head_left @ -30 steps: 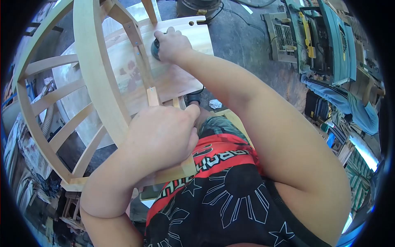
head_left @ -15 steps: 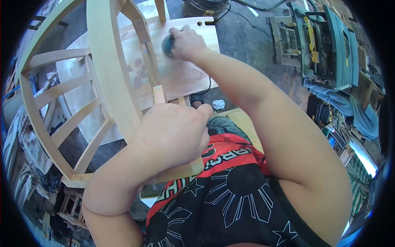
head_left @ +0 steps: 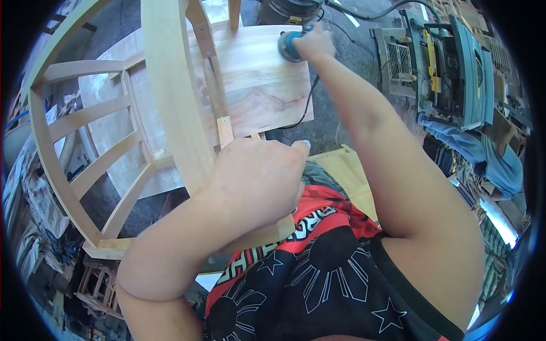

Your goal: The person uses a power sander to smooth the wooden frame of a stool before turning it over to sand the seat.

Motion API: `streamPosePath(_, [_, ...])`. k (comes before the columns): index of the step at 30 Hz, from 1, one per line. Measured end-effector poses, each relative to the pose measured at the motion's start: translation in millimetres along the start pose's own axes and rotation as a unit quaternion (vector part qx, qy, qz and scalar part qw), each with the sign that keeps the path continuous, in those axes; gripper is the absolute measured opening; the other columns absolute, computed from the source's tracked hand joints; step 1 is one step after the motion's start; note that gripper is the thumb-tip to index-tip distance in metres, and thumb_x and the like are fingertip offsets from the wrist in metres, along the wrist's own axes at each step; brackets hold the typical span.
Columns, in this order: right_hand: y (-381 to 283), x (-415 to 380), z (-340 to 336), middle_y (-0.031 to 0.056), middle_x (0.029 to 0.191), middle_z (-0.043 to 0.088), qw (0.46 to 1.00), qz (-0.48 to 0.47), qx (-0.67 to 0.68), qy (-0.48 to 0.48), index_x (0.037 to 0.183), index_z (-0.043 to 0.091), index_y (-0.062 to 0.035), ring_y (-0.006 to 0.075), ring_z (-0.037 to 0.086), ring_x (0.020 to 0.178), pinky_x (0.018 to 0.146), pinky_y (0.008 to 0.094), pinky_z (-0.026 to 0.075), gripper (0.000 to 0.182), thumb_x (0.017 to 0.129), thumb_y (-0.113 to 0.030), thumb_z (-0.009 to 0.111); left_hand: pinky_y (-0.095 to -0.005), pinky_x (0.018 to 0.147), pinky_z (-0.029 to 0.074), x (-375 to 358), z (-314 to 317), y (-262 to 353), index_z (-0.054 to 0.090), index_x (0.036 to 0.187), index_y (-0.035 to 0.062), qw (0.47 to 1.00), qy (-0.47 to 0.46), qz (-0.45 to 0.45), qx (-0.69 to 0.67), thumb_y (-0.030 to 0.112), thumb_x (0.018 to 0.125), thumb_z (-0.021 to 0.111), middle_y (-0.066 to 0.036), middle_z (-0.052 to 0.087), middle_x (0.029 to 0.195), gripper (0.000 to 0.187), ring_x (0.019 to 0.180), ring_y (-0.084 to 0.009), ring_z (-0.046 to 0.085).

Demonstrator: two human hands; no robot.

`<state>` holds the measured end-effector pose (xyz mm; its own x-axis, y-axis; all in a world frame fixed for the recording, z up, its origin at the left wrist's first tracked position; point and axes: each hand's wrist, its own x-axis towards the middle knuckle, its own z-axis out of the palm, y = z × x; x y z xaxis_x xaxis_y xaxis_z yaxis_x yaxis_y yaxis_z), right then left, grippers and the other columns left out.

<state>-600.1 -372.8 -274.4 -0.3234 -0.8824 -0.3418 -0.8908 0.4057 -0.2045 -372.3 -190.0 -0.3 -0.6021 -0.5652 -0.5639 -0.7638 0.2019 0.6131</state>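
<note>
In my right hand is a teal power sander with a round dark base. It lies at the far right corner of a pale wooden panel, and a dark cord trails from it. My left hand is closed over the near end of a slatted wooden chair frame; its fingertips are curled underneath and mostly hidden. Curved rails and screwed-on cross pieces make up the frame, which stands partly over the panel. Reddish-brown grain shows on the panel's near part.
A dark round machine with a hose stands beyond the panel. At the right is a teal bench machine with a yellow level-like bar. Cloths hang at the left. A pale wooden piece lies beside my lap.
My right hand has moved the sander right and away from me, from mid-panel to its far right corner. My left hand stays on the frame, which appears shifted slightly right in view.
</note>
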Motion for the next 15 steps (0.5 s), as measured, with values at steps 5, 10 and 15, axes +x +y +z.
streamPosePath(5, [-54.8, -29.2, 42.0, 0.0310, 0.139, 0.063, 0.987, -0.158, 0.023, -0.009, 0.142, 0.058, -0.0063, 0.0484, 0.068, 0.129, 0.109, 0.0526, 0.057, 0.054, 0.096, -0.034, 0.065, -0.0549, 0.073, 0.061, 2.3, 0.5, 1.6, 0.071, 0.103, 0.0047, 1.000, -0.007, -0.016, 0.013, 0.024, 0.098, 0.065, -0.018, 0.075, 0.078, 0.021, 0.076, -0.0416, 0.076])
streamPosePath(10, [-93.8, -61.4, 32.7, 0.0290, 0.138, 0.063, 0.978, -0.202, 0.038, -0.044, 0.141, 0.061, -0.0039, 0.0465, 0.067, 0.127, 0.106, 0.0532, 0.059, 0.043, 0.105, -0.026, 0.055, -0.0529, 0.071, 0.062, -0.2, -4.2, 6.9, 0.073, 0.105, 0.0071, 0.999, 0.015, 0.018, 0.027, 0.025, 0.097, 0.066, -0.015, 0.075, 0.075, 0.021, 0.071, -0.0377, 0.077])
streamPosePath(15, [-99.2, -82.2, 32.0, 0.0250, 0.135, 0.063, 0.965, -0.248, 0.044, -0.075, 0.139, 0.062, -0.0063, 0.0433, 0.069, 0.122, 0.100, 0.0495, 0.061, 0.043, 0.101, -0.026, 0.062, -0.0534, 0.070, 0.058, 1.4, -6.2, 9.7, 0.070, 0.096, 0.0078, 1.000, 0.011, -0.007, 0.010, 0.025, 0.094, 0.070, -0.018, 0.072, 0.075, 0.017, 0.073, -0.0424, 0.073])
